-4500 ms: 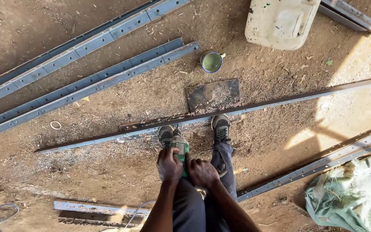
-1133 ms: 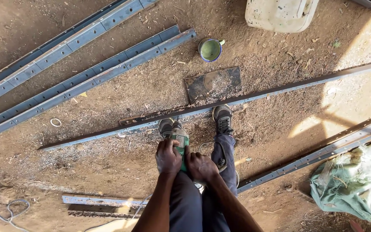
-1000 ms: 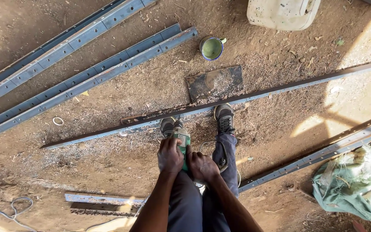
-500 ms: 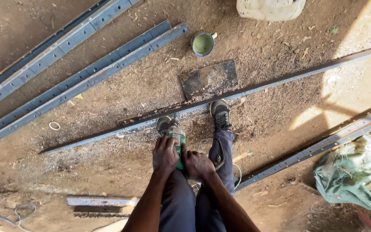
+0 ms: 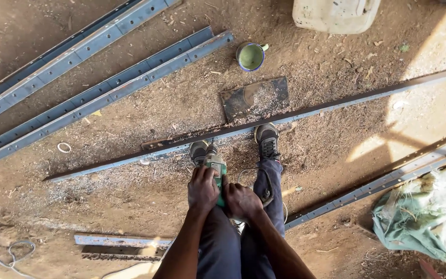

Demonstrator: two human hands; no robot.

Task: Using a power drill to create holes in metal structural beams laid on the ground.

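A long steel angle bar (image 5: 264, 123) lies across the dirt floor (image 5: 130, 201) under both shoes. The left hand (image 5: 202, 190) and right hand (image 5: 241, 200) are wrapped tight around a green angle grinder (image 5: 217, 170) at the bar's near edge. A green cup (image 5: 250, 56) stands beyond.

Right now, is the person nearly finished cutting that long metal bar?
Hard to say. Metal dust already lies along the long metal bar, so some grinding looks done. In hand: left hand and right hand both grip the green grinder at the bar, with both shoes on it. The bar is in one piece as far as it shows, and other rails lie untouched.
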